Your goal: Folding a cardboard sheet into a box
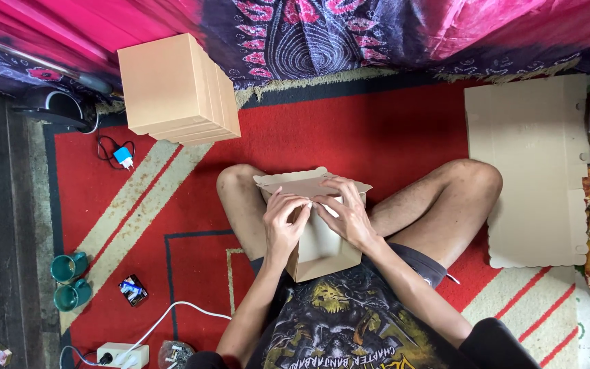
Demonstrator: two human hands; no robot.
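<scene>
- Cardboard box sits in my lap between my crossed legs, its scalloped lid flap standing open on the far side.
- My left hand rests on the box's left top edge, fingers curled onto a flap, my grip narrow and pinching the card.
- My right hand lies just beside it, fingers spread flat over the inner flap and pressing it down; this grip is flat and wide, closed round nothing.
- The step in hand looks to me like folding the side flaps inward, with the lid not yet shut.
- The next move, as I judge it, calls for holding the flaps down while the lid comes over, tabs lined up with the edges.
- I sit on a red carpet with pale stripes.
- A stack of finished boxes stands far left; flat unfolded sheets lie to the right.
- Two green mugs, a power strip with a white cable and a small charger lie on the left.
- A pink and purple patterned cloth hangs along the far side.
</scene>
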